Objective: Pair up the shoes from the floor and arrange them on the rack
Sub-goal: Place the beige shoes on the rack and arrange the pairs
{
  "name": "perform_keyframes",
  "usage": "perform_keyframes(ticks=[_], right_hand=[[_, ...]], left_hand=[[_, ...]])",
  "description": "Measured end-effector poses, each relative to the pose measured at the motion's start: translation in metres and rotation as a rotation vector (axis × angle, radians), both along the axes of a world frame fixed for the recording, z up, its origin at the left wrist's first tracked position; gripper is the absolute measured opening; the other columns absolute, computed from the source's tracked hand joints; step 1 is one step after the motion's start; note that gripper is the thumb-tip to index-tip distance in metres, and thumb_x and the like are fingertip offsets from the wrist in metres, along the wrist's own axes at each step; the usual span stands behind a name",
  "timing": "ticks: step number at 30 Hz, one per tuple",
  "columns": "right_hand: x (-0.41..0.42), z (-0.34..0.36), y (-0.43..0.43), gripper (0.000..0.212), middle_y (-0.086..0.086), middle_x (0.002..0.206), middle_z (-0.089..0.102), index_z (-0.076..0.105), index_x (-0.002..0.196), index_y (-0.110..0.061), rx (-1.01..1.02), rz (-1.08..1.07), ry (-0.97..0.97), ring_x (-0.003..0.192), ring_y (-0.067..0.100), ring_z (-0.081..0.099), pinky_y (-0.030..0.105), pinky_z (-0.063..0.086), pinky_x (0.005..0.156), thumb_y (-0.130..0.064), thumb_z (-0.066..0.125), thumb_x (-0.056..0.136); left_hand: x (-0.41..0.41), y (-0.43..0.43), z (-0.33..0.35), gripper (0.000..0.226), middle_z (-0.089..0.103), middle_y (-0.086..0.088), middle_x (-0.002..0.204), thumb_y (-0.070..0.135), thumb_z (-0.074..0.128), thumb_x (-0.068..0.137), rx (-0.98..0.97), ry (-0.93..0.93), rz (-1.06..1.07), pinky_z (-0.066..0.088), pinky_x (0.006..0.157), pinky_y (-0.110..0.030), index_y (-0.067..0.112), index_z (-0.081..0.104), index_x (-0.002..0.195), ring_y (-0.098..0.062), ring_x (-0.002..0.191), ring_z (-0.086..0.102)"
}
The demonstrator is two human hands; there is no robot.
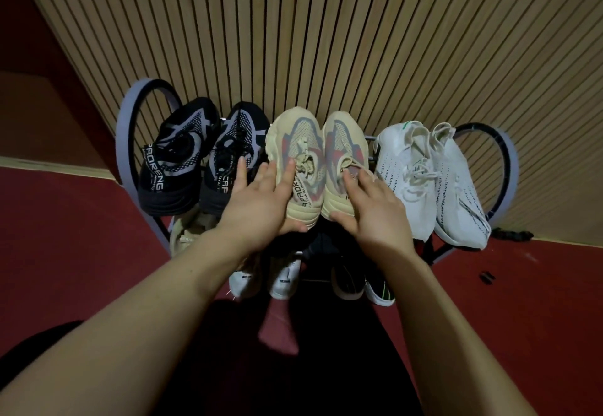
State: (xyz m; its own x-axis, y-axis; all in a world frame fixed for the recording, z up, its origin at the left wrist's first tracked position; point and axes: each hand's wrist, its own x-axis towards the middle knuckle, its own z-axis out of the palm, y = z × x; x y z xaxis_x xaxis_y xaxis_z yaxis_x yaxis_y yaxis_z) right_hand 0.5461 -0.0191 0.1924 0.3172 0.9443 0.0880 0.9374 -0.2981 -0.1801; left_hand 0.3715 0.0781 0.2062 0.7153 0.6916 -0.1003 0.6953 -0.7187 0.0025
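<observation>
A beige pair with grey and red patches stands side by side on the top tier of the rack (125,128), toes toward the wall. My left hand (261,200) holds the heel of the left beige shoe (297,135), fingers spread on top and thumb under the heel. In the same way, my right hand (375,210) holds the heel of the right beige shoe (342,135). To their left sits a black and grey pair (176,154). A white knit pair (424,171) sits to their right.
Lower tiers hold a white pair (280,282), dark shoes (349,282) and a beige shoe (182,233), partly hidden by my arms. A slatted wooden wall (326,40) backs the rack. Red floor (65,236) lies around it, with a small dark object (486,277) at the right.
</observation>
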Motion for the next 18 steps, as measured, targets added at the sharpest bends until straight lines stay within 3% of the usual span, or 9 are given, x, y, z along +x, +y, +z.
perform_keyframes(ticks=[2,4,7,11,18], right_hand=[[0.01,0.004,0.001,0.075,0.006,0.157,0.022,0.023,0.151,-0.022,0.013,0.009,-0.02,0.14,0.031,0.027,0.04,0.024,0.111,-0.049,0.056,0.088],[0.015,0.005,0.004,0.085,0.006,0.158,0.02,0.015,0.152,-0.025,-0.069,0.042,-0.081,0.139,0.034,0.028,0.042,0.025,0.111,-0.057,0.056,0.085],[0.014,0.007,0.011,0.1,0.005,0.16,0.009,-0.005,0.151,-0.033,-0.173,0.038,-0.113,0.144,0.037,0.009,0.047,0.015,0.114,-0.066,0.056,0.079],[0.012,0.012,0.019,0.109,0.006,0.161,0.004,-0.01,0.15,-0.033,-0.248,0.059,-0.116,0.145,0.038,0.0,0.047,0.009,0.116,-0.068,0.06,0.075],[0.011,0.009,0.015,0.095,0.006,0.16,0.008,-0.003,0.151,-0.032,-0.219,0.115,-0.124,0.143,0.034,0.012,0.04,0.011,0.115,-0.06,0.056,0.083]], left_hand=[[0.005,0.001,-0.004,0.108,0.002,-0.023,0.157,0.072,0.04,0.079,-0.004,-0.004,0.02,-0.021,0.108,-0.055,0.011,-0.016,0.149,-0.03,0.147,0.002],[0.006,0.006,-0.006,0.107,0.001,-0.022,0.158,0.073,0.039,0.079,-0.014,0.0,0.01,-0.024,0.105,-0.055,0.012,-0.016,0.149,-0.029,0.147,0.002],[0.001,0.013,-0.005,0.104,0.001,-0.022,0.158,0.073,0.037,0.081,-0.011,0.026,-0.04,-0.023,0.106,-0.056,0.013,-0.015,0.149,-0.028,0.147,0.003],[-0.001,0.014,-0.002,0.101,-0.001,-0.02,0.158,0.072,0.035,0.083,-0.021,0.091,-0.043,-0.021,0.11,-0.056,0.014,-0.014,0.15,-0.026,0.148,0.0],[-0.001,0.017,0.01,0.099,0.007,-0.007,0.16,0.07,0.041,0.083,-0.116,0.198,0.038,-0.014,0.115,-0.051,0.016,-0.004,0.152,-0.017,0.148,-0.003]])
